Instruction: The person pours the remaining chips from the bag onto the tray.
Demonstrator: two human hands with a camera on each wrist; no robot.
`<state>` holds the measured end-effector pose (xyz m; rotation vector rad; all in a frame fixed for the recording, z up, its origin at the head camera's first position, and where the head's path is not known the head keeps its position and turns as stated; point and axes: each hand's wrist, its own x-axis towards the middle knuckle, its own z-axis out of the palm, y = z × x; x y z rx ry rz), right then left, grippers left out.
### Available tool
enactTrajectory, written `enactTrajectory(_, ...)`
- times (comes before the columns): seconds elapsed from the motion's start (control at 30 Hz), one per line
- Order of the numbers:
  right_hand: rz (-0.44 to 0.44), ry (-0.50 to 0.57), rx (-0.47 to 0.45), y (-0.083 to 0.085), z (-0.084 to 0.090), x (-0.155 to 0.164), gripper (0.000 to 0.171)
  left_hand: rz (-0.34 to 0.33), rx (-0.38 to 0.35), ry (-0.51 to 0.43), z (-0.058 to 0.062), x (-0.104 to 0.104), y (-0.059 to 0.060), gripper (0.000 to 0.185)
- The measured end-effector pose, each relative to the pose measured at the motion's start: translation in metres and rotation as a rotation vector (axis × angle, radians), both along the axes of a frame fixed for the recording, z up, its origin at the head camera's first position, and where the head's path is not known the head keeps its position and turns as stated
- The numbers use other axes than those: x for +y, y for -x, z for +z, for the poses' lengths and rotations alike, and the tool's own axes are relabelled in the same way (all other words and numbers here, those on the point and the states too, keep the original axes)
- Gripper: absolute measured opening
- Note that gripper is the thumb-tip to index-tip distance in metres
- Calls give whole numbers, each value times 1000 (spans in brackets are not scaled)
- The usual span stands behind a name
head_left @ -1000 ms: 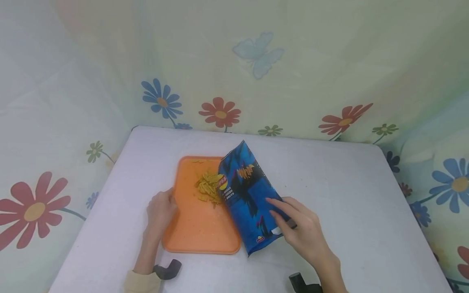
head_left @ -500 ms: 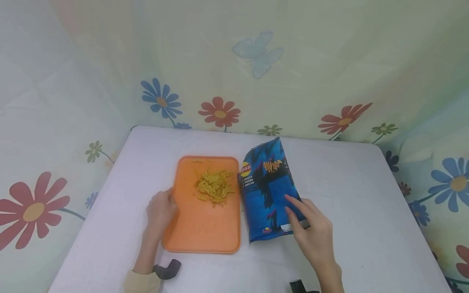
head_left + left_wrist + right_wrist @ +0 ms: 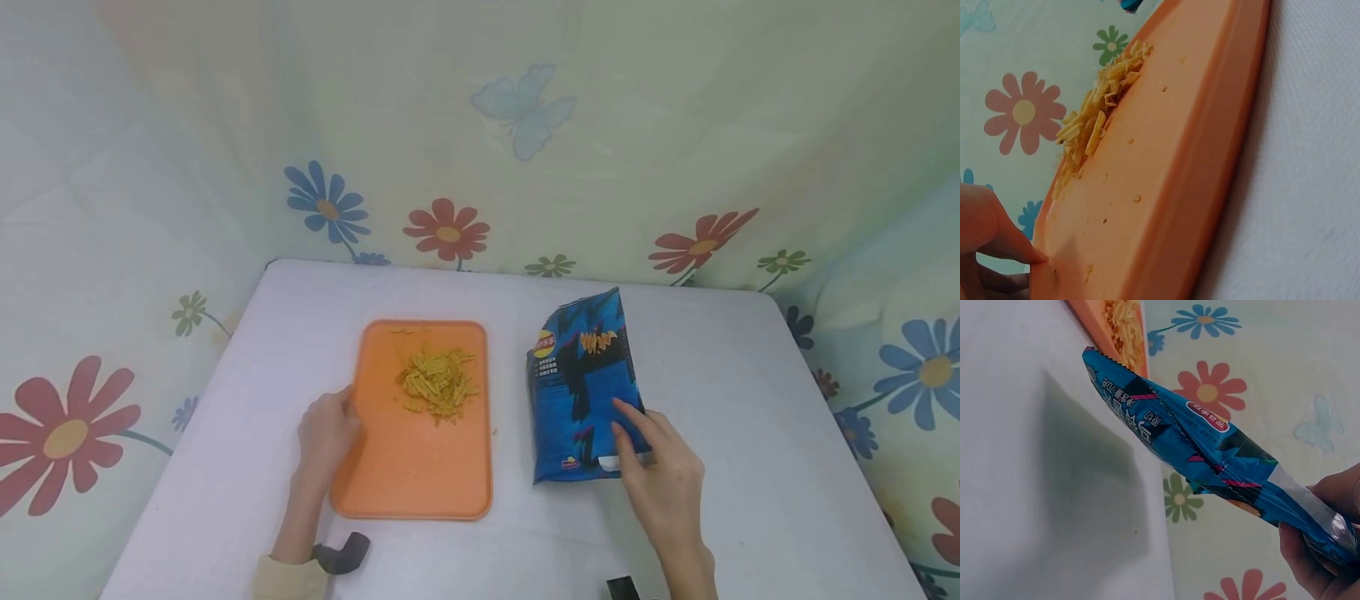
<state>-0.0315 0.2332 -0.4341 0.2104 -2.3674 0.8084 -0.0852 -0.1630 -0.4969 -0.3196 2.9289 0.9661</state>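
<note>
1. The right hand point(image 3: 663, 483) holds the blue snack bag point(image 3: 581, 387) at its bottom end; its fingers and thumb are closed on the sealed edge, which the right wrist view point(image 3: 1319, 562) shows clearly.
2. The bag is at about 3 o'clock from the orange tray point(image 3: 412, 475), apart from it, with bare table between them. Its far end points toward 12 o'clock. In the right wrist view the bag point(image 3: 1197, 444) is lifted above the white table point(image 3: 1035, 487) and throws a shadow on it.
3. The left hand point(image 3: 326, 433) is at the tray's 9 o'clock edge. In the left wrist view a fingertip point(image 3: 1022, 253) presses against the tray rim point(image 3: 1210, 187); the fingers look only lightly bent, and I cannot tell if they curl under the rim.
4. A heap of yellow snack sticks point(image 3: 437, 383) lies on the far half of the tray, toward 12 o'clock. Small crumbs are spread around it on the tray floor.
5. The white table point(image 3: 750, 400) has a curtain with flowers and a butterfly point(image 3: 525, 108) behind it, at 12 o'clock.
</note>
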Motion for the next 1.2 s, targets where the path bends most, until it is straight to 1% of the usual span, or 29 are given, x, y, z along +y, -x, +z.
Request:
enactTrajectory(0.33, -66, -53, -18, -3, 3, 20, 43, -5, 21, -11, 1, 0, 0, 47)
enactTrajectory(0.63, -60, -108, -1, -4, 6, 35, 41, -1, 2, -23, 0, 0, 1, 48)
enactTrajectory(0.8, -67, -162, -12, -4, 11, 45, 40, 10, -17, -12, 0, 1, 1, 48)
enactTrajectory(1.0, -99, -236, -25, -6, 16, 57, 40, 2, 10, 13, 1, 0, 1, 46)
enactTrajectory(1.1, -102, -271, -16, -5, 19, 63, 40, -2, 17, 9, 0, 0, 1, 46)
enactTrajectory(1.2, -89, -307, 1, -4, 22, 69, 41, 1, 0, -8, -2, -1, 0, 46)
